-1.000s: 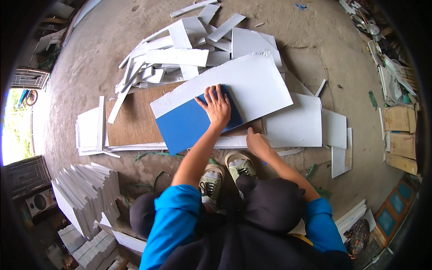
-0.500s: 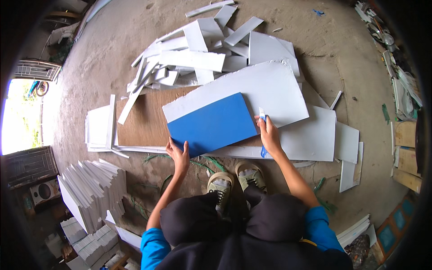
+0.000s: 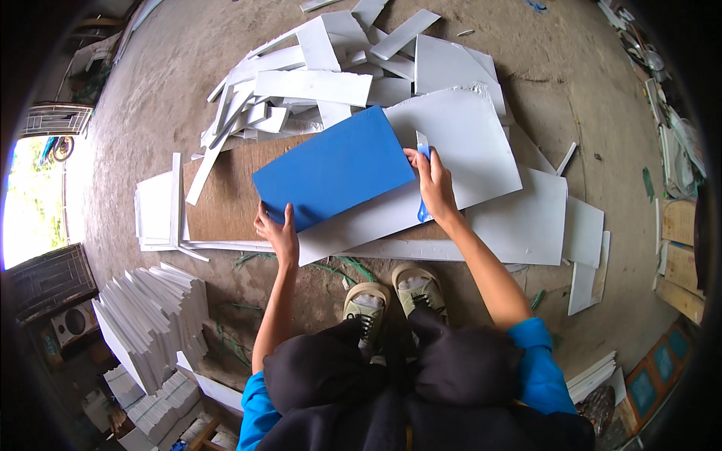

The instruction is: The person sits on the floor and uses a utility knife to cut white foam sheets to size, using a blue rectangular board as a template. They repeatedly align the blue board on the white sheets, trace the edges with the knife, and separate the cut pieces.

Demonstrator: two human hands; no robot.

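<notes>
Clearly, the blue board (image 3: pixel 335 165) lies over the left part of a large white sheet (image 3: pixel 474 146), though whether it rests flat or sits slightly raised is hard to tell. The left hand (image 3: pixel 278 234) is partly curled, thumb and fingers gripping the board's lower-left corner. The right hand (image 3: pixel 438 186) is closed around a blue-handled cutter knife (image 3: pixel 423 151), blade pointing forward, with fingertips at the board's right edge. Under the sheet is a brown wooden panel (image 3: pixel 222 184), on top of more white boards (image 3: pixel 520 218). Beyond lies a heap of white offcuts (image 3: pixel 316 84); nearer, 2 shoes (image 3: pixel 430 297) stand on the floor (image 3: pixel 594 98), right of many upright white pieces (image 3: pixel 154 322)
</notes>
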